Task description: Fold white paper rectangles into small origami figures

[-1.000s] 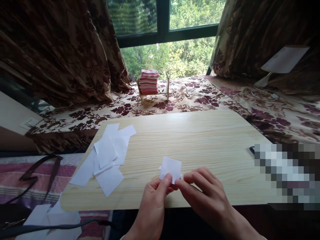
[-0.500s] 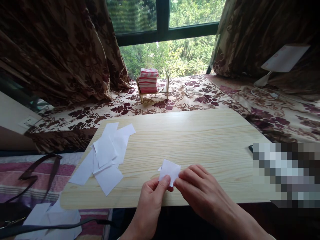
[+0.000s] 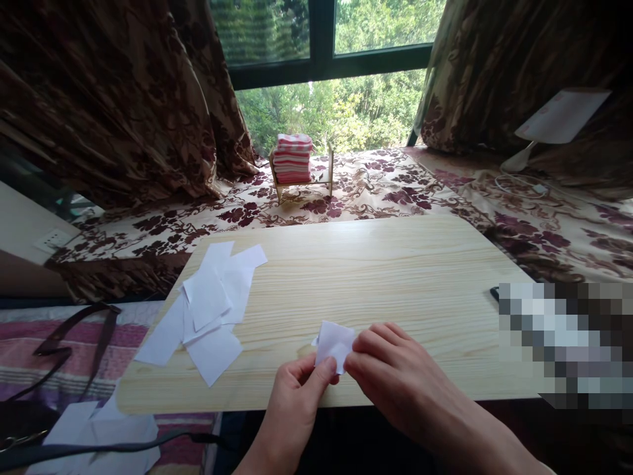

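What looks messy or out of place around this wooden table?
The loose white paper slips lie in an untidy, overlapping heap at the table's left edge, one hanging over it. More white sheets lie below, off the table. The left hand and right hand pinch one small paper.

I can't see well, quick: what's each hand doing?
Left hand: closed, pinching the small white paper.
Right hand: closed, pinching the same paper.

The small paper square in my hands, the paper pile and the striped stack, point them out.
small paper square (image 3: 335, 341), head view, its upper face.
paper pile (image 3: 210, 303), head view, top sheet.
striped stack (image 3: 293, 159), head view, its front side.
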Demonstrator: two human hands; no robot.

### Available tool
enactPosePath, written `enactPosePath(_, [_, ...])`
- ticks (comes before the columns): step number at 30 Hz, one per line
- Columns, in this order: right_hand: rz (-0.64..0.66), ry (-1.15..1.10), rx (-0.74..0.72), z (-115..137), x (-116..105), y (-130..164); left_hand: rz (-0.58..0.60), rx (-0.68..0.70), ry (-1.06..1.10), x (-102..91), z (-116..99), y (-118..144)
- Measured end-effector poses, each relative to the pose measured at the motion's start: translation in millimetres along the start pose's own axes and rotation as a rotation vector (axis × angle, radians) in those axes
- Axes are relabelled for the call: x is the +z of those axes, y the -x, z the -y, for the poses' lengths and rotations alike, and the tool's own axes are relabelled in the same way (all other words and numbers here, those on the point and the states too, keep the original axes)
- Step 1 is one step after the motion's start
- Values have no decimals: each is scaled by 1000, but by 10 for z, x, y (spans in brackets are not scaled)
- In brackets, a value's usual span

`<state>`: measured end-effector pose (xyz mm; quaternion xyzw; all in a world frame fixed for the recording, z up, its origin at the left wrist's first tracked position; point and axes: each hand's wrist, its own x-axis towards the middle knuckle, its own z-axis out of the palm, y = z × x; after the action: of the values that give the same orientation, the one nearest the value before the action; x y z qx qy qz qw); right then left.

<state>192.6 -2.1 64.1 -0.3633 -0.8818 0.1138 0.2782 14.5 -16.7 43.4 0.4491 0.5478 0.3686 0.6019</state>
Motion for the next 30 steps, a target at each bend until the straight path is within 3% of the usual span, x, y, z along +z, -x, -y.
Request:
enactPosePath(9, [-102,-219,184,-13,18,22,48,184,-142,38,-153,33])
enactPosePath(19, [-184,-298,326,-38,15,45,20,112,-30,126,-116,15])
enactPosePath(26, [-234,-475,508,84,200,213,6,57,160,204,-67,8])
enactPosePath(30, [-331,-567,564,153,287,211,33,85,141,243,-82,14])
